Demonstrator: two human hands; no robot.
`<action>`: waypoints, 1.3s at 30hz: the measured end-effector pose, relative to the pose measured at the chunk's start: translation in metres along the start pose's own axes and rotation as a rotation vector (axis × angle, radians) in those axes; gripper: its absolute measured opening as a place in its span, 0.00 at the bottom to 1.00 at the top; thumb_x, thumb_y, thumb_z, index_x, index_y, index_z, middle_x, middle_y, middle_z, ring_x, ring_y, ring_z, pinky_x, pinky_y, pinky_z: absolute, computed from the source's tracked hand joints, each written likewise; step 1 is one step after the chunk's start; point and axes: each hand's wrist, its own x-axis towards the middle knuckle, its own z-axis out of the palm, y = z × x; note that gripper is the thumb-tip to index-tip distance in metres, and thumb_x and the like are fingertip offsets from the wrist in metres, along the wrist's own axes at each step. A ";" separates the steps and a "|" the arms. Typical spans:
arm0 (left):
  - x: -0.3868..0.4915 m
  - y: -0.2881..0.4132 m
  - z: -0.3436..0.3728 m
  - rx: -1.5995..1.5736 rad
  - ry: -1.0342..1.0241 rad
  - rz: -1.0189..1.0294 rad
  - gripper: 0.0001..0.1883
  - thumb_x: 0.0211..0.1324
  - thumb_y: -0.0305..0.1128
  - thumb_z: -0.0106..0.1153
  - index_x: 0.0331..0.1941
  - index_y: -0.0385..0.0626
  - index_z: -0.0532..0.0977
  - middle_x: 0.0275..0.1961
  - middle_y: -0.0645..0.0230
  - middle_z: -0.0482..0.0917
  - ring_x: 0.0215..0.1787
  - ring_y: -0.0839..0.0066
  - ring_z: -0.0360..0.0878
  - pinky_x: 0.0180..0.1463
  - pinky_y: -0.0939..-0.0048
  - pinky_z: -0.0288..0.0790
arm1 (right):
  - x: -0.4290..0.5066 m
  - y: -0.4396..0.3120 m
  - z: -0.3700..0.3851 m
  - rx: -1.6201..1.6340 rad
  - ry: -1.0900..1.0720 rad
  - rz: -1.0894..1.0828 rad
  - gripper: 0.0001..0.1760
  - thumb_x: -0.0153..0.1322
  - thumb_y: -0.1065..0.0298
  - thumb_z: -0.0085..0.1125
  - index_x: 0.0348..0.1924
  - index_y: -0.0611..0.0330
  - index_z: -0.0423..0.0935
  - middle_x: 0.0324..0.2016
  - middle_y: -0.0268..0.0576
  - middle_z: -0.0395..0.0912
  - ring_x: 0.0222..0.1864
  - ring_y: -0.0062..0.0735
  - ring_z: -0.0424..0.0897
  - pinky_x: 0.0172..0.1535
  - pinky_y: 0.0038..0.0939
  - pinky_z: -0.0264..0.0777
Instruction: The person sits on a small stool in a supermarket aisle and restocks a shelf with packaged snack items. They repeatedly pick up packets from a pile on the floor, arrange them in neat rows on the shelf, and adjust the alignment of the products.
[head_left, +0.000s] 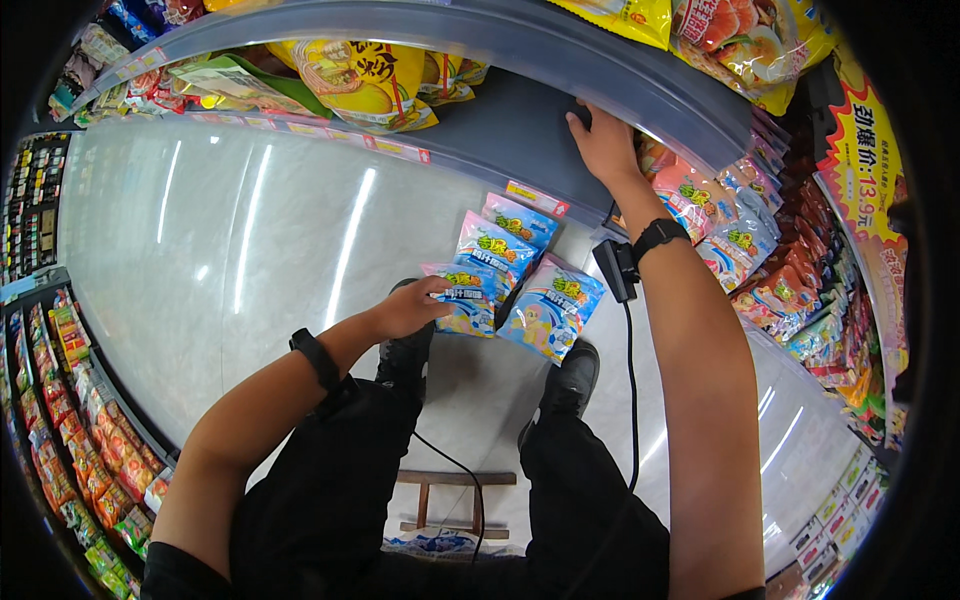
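Blue-and-pink snack packs with printed pictures lie grouped on the floor between my feet. My left hand (412, 306) is at the left edge of the nearest left pack (469, 311), thumb and a finger over its front; whether it grips is unclear. Behind that pack stand two more, a middle pack (495, 251) and a rear pack (521, 221). Another pack (553, 311) leans to the right. My right hand (606, 142) reaches over the dark lower shelf (517, 127), thumb apart from the fingers, nothing visible in it. The upper shelf's edge partly hides its fingertips.
The upper shelf's clear plastic lip (420, 34) curves above the right hand. Yellow noodle bags (360, 79) stand on the lower shelf at left. Pink and blue packs (694, 199) fill the right side. A black cable (632, 397) hangs from the right wrist. Behind my legs is a wooden stool (457, 478).
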 end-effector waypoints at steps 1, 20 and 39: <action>0.000 0.001 0.000 -0.005 0.003 -0.003 0.27 0.66 0.35 0.57 0.63 0.33 0.65 0.57 0.54 0.75 0.60 0.67 0.75 0.60 0.70 0.69 | 0.001 0.001 -0.002 0.017 0.011 -0.017 0.22 0.72 0.58 0.58 0.53 0.64 0.75 0.54 0.57 0.76 0.58 0.59 0.72 0.62 0.47 0.65; -0.011 -0.002 0.003 -0.016 -0.017 0.031 0.26 0.69 0.34 0.55 0.66 0.36 0.63 0.56 0.54 0.76 0.60 0.70 0.74 0.62 0.69 0.68 | -0.204 -0.028 -0.022 0.563 -0.234 0.274 0.17 0.66 0.70 0.67 0.47 0.62 0.77 0.42 0.48 0.81 0.44 0.36 0.83 0.44 0.32 0.76; -0.024 0.002 0.013 -0.015 -0.009 -0.011 0.28 0.69 0.36 0.53 0.68 0.33 0.61 0.58 0.55 0.76 0.62 0.70 0.73 0.64 0.71 0.65 | -0.276 -0.017 0.020 0.468 -0.321 1.055 0.21 0.63 0.58 0.75 0.37 0.67 0.79 0.32 0.46 0.84 0.35 0.34 0.83 0.39 0.34 0.77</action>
